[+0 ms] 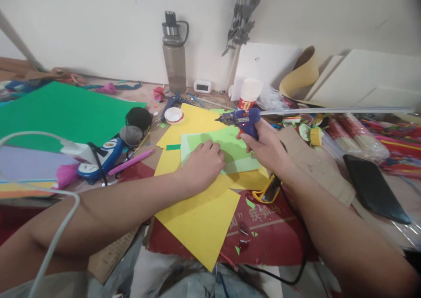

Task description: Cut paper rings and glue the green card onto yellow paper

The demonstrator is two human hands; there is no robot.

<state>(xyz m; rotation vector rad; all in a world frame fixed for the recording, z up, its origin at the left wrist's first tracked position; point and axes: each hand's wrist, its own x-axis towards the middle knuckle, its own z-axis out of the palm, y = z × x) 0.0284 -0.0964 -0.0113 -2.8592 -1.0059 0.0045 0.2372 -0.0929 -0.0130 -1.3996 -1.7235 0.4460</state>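
Note:
My right hand (268, 146) is wrapped round the grip of a blue hot glue gun (248, 119). Its nozzle points left above the papers, and a small red light glows on its side. A light green sheet of paper (232, 142) lies over a paler green sheet (186, 143). On these rests my left hand (204, 159), its fingers curled and pressed down; the fingertips are partly hidden. Yellow paper (200, 227) spreads beneath, with a narrow dark green strip (173, 147) at its left. A yellow utility knife (268, 190) lies below my right wrist.
A tall water bottle (175, 61) and paper cups (250, 94) stand at the back. Black yarn (138, 119), a pink pen (131, 162) and green sheet (66, 113) lie left. Rightward are a black phone (375, 188) and wrapped sticks (355, 135). A white cable (59, 232) crosses my left arm.

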